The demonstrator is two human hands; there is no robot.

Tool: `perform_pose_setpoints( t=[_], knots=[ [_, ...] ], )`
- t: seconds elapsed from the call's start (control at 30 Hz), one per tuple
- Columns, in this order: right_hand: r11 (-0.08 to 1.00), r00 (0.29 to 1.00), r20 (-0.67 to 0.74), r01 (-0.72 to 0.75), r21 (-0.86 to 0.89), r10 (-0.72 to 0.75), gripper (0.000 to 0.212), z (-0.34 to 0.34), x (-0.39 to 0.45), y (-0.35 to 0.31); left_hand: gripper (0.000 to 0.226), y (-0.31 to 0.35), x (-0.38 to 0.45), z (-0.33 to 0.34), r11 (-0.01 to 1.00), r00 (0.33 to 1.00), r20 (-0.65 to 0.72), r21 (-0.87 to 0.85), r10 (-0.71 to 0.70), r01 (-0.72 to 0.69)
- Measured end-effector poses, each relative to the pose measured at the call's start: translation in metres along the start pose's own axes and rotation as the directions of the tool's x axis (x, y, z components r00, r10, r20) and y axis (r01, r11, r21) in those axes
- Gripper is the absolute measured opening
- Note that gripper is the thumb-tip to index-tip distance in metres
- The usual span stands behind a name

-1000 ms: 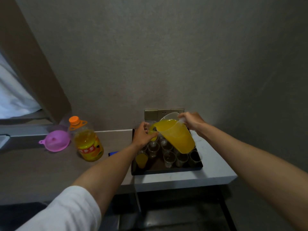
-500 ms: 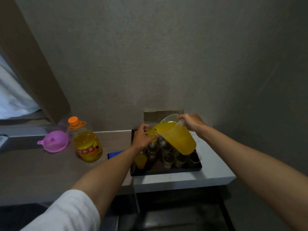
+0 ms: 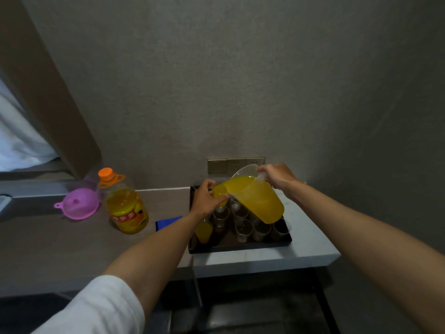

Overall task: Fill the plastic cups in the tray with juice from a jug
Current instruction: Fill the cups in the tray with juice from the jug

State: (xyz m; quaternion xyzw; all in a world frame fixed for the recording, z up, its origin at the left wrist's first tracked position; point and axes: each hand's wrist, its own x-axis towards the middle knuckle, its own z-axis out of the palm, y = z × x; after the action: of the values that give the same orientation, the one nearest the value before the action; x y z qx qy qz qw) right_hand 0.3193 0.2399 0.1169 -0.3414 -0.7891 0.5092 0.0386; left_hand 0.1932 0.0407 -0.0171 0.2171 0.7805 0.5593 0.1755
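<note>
My right hand (image 3: 277,175) grips the handle of a clear jug (image 3: 256,200) of orange juice, tilted left with its spout over a small plastic cup (image 3: 220,195). My left hand (image 3: 204,200) holds that cup above the dark tray (image 3: 240,247); the cup looks nearly full of juice. One filled cup (image 3: 203,231) stands at the tray's near left. Several empty clear cups (image 3: 243,229) stand in the tray under the jug.
A juice bottle with an orange cap (image 3: 125,206) and a pink funnel (image 3: 78,206) stand on the grey counter at the left. A blue flat object (image 3: 167,221) lies beside the tray. A wall socket plate (image 3: 234,163) sits behind the tray. The counter edge runs just in front.
The jug has tipped a little further and the cup in my left hand has filled with more juice. Both hands stay over the tray's far side.
</note>
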Motion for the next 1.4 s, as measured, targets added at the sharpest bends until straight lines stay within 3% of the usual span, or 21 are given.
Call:
perform_pose_setpoints(
  t=[0.47, 0.87, 1.23, 1.4],
  knots=[
    [1.000, 1.000, -0.002, 0.004, -0.004, -0.004, 0.030, 0.000, 0.000, -0.001, 0.056, 0.007, -0.006, 0.000, 1.000, 1.000, 0.003, -0.003, -0.009, 0.009],
    [0.973, 0.996, -0.031, -0.077, 0.219, 0.086, 0.023, -0.004, -0.006, 0.002, 0.051, 0.007, -0.006, 0.005, 1.000, 1.000, 0.010, -0.022, -0.003, 0.003],
    [0.954, 0.990, -0.074, -0.095, 0.286, 0.121, 0.020, 0.000, -0.003, 0.006, 0.068, -0.001, -0.010, 0.010, 0.999, 0.999, -0.023, 0.023, 0.022, -0.022],
    [0.945, 0.992, -0.072, -0.079, 0.318, 0.107, 0.026, 0.004, 0.002, 0.012, 0.056, -0.005, -0.016, 0.010, 0.996, 0.999, -0.040, 0.087, 0.001, 0.002]
  ],
)
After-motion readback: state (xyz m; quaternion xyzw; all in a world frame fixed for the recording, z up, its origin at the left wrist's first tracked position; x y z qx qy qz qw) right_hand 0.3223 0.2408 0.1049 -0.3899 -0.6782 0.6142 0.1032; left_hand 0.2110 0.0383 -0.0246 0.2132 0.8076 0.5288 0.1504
